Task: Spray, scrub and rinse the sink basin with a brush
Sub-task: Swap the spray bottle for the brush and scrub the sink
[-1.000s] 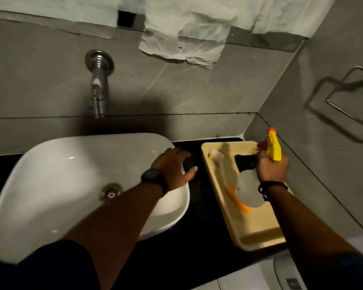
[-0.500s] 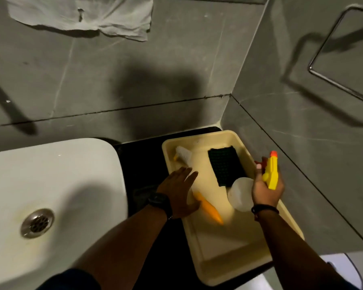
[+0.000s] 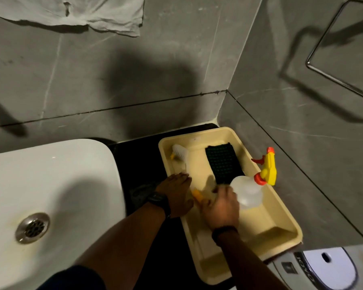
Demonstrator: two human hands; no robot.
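Observation:
The white sink basin [image 3: 57, 185] with its metal drain [image 3: 33, 228] fills the lower left. Right of it a cream tray [image 3: 281, 222] sits on the black counter. Along the tray's left side lies the brush, white bristles [image 3: 178, 152] at the far end and orange handle [image 3: 197, 195] at the near end. My left hand [image 3: 174, 193] lies flat, palm down, on the tray's left rim beside the handle. My right hand [image 3: 220, 206] hovers over the handle's near end, fingers spread and blurred. The clear spray bottle [image 3: 247, 191] with its yellow trigger head [image 3: 268, 168] lies free against the tray's right rim.
A dark green scrub pad [image 3: 222, 162] lies at the tray's far end. Grey tiled walls close the corner behind and to the right, with a chrome towel ring [image 3: 314, 59] and a white cloth [image 3: 71, 11] hanging. A white fixture [image 3: 331, 266] is at bottom right.
My view swung right from the tap and basin to the tray. My right hand set the spray bottle down in the tray and moved left onto the brush handle. My left hand left the basin rim for the tray's edge.

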